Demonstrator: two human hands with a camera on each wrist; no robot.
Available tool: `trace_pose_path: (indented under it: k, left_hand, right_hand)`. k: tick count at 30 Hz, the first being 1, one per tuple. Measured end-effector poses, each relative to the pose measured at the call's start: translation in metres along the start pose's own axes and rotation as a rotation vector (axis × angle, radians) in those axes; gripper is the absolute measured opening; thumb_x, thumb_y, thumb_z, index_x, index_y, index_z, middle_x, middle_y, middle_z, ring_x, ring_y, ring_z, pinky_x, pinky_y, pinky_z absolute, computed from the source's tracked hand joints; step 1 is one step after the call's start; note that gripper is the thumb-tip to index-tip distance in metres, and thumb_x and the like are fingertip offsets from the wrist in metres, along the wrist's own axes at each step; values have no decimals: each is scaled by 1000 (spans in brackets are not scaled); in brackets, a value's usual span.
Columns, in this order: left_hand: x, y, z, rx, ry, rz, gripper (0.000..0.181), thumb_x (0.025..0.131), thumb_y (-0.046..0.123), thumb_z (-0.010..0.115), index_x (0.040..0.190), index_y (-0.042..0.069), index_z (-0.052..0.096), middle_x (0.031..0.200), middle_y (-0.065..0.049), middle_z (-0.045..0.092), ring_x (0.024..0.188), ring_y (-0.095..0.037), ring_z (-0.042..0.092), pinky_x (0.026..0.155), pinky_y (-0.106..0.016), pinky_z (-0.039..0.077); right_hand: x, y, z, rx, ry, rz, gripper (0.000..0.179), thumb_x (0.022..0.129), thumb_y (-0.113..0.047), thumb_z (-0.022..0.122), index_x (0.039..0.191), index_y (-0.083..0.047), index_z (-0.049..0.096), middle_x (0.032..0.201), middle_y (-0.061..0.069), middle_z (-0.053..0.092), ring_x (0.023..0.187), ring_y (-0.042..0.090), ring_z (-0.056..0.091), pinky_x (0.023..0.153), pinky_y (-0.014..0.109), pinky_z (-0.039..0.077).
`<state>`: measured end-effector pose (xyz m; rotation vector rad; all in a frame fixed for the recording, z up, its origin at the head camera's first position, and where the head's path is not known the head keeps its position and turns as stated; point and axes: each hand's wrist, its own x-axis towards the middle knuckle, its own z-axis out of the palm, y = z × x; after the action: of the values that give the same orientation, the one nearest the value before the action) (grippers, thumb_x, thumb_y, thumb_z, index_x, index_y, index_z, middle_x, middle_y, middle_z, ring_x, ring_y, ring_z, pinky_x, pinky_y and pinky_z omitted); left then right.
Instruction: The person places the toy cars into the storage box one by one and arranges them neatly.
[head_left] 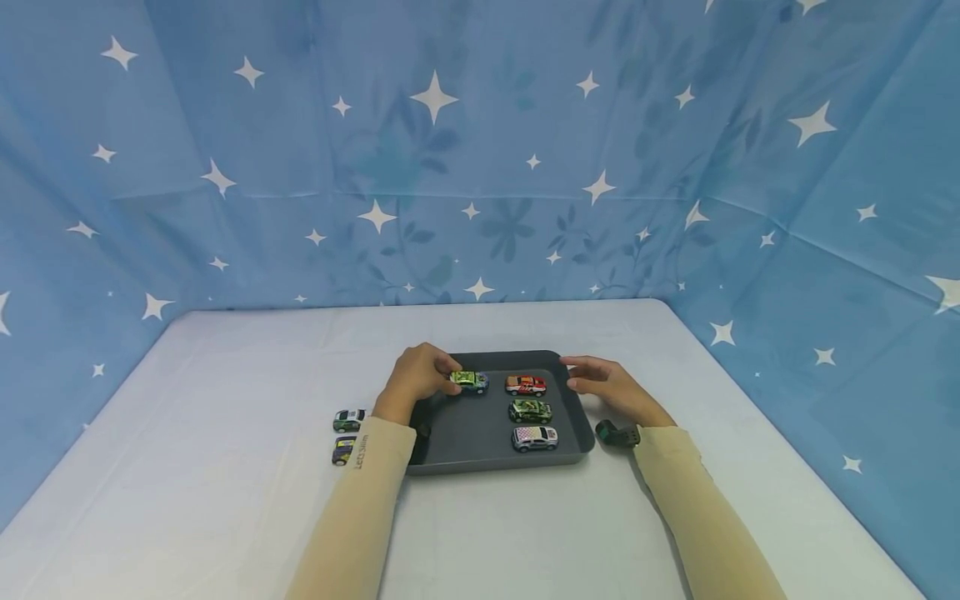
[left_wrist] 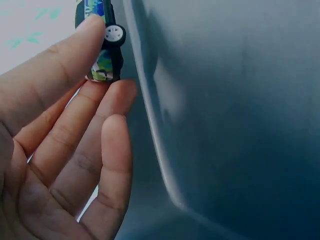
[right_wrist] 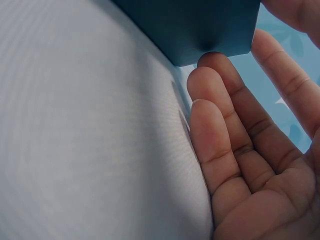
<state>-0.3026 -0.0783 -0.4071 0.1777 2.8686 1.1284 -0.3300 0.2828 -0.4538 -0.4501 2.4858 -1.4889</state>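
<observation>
My left hand (head_left: 422,377) reaches over the left side of a grey tray (head_left: 465,458) and pinches a green and blue toy car (head_left: 470,382) between thumb and fingers. In the left wrist view the thumb (left_wrist: 75,55) lies across the car's side, beside a white-hubbed wheel. Inside the tray, a column on the right holds a red and orange toy car (head_left: 526,385), a green camouflage one (head_left: 530,410) and a white patterned one (head_left: 535,438). At the tray's far right corner my right hand (head_left: 611,387) rests with loosely extended fingers (right_wrist: 210,130) against the rim.
Left of the tray, a green and white toy car (head_left: 348,420) and a dark one with yellow (head_left: 343,450) stand on the white-covered table (head_left: 225,467), partly behind the left sleeve (head_left: 367,500). A blue star-patterned curtain (head_left: 480,167) hangs behind the table.
</observation>
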Motion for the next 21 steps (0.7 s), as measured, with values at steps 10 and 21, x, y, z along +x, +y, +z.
trace_pose_path:
  k: [10,21]
  left_hand:
    - [1,-2,4,44,-24,-51,30,83,14,96,111,12,86,111,-5,81,105,-28,72,93,-46,59]
    - [1,1,6,85,-52,-84,34,85,19,96,117,17,85,117,-2,80,100,-23,72,89,-44,59]
  right_hand:
    - [-1,0,0,-12,5,2,62,104,-23,73,157,1,53,159,28,51,146,50,48,123,71,28]
    - [-2,-1,0,-2,2,9,62,104,-23,73,158,1,52,161,28,50,148,49,46,123,71,27]
